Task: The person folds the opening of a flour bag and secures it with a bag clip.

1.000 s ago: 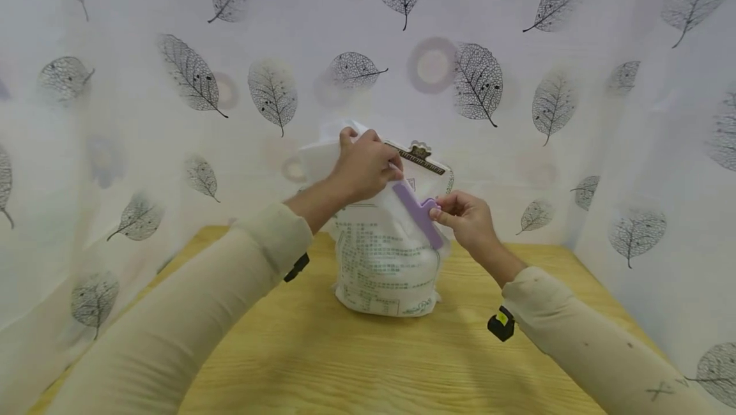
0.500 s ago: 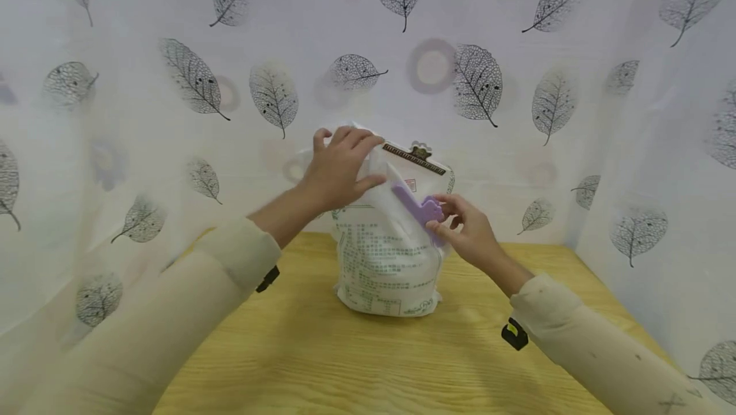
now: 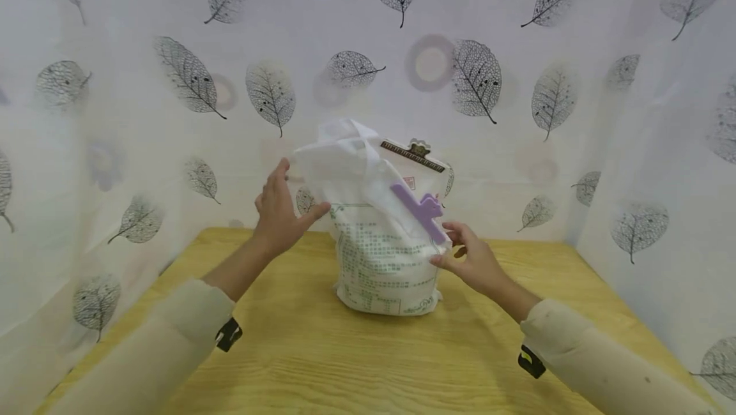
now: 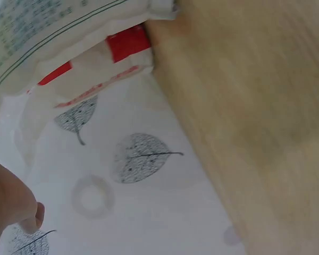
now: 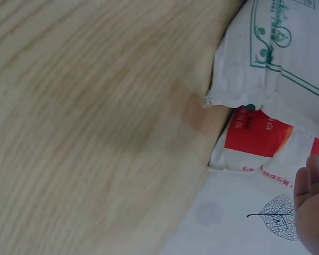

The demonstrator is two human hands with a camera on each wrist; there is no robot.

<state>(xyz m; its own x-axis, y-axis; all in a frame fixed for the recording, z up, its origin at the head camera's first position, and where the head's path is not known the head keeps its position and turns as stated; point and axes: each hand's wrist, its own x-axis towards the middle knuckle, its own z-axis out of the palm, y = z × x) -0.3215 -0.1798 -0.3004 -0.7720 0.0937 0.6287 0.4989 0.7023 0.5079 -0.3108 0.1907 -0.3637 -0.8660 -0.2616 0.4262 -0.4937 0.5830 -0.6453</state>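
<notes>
Head view: both hands, left (image 3: pixel 283 209) and right (image 3: pixel 473 258), hover open-fingered beside the clipped bag (image 3: pixel 384 255).

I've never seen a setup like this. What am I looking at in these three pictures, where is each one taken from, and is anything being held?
No machine here: a person works with bare hands and wears three cameras. The big picture comes from a camera on the head, looking down at a wooden table walled in by a leaf-print curtain. On the table stands a white bag with green print, its folded top closed by a purple clip. The left hand is open beside the bag and seems not to touch it. The right hand is open too, its fingers at the bag's side below the clip. Neither hand holds anything. The two smaller pictures come from cameras on the wrists; each shows the tabletop, the bag's bottom and the curtain from low down.
</notes>
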